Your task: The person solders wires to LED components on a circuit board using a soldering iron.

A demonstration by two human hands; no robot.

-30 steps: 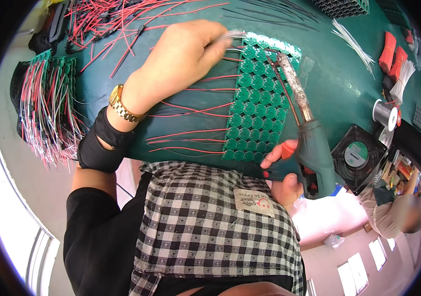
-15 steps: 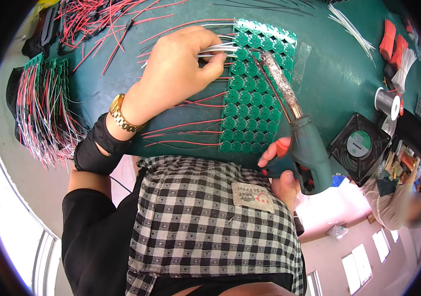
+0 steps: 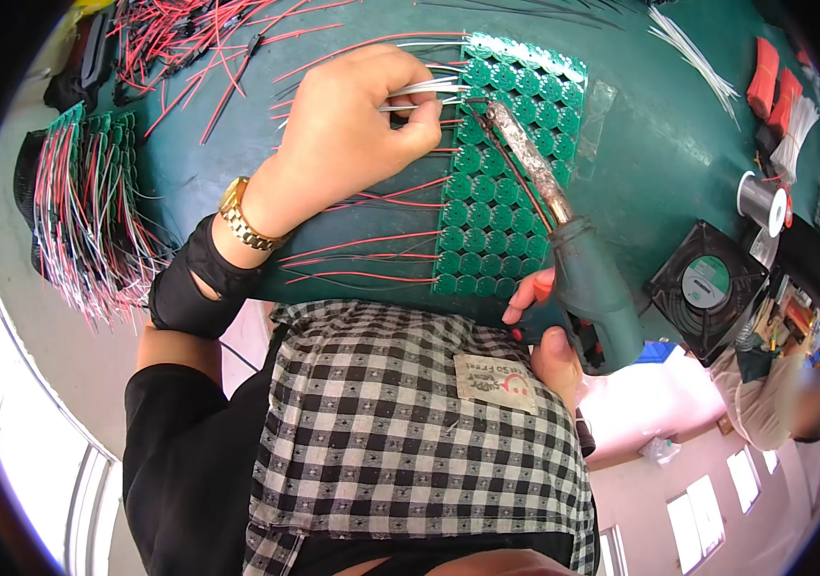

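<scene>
A pale rectangular label (image 3: pixel 494 380) with red print sits on the checked apron (image 3: pixel 410 432) at the person's front, just below the bench edge. On the black square fan (image 3: pixel 708 288) at the right, a round green-and-white sticker marks the hub. Red flat packs (image 3: pixel 773 79) lie at the far right rim of the green bench mat (image 3: pixel 660 144), beside a bundle of white ties (image 3: pixel 690 53) and a spool of solder wire (image 3: pixel 763 202).

The green panel of round circuit boards (image 3: pixel 501 173) lies in the middle of the mat, its near edge close to the bench edge, with red wires (image 3: pixel 372 240) running off its left side. Open mat shows to the right of the panel, between it and the fan; to the left, a stack of wired boards (image 3: pixel 84 211) crowds the bench edge, and loose red wires (image 3: pixel 180 38) fill the far left corner.

The left hand (image 3: pixel 352 144) reaches in over the wires, wrist bent, a gold watch (image 3: pixel 242 219) above a black sleeve, fingers pinched shut on thin silvery wire ends (image 3: pixel 424 91) at the panel's upper left. The right hand (image 3: pixel 544 331) is low by the apron, closed around the green handle of the soldering iron (image 3: pixel 564 240), whose crusted tip slants up-left over the panel's upper rows
</scene>
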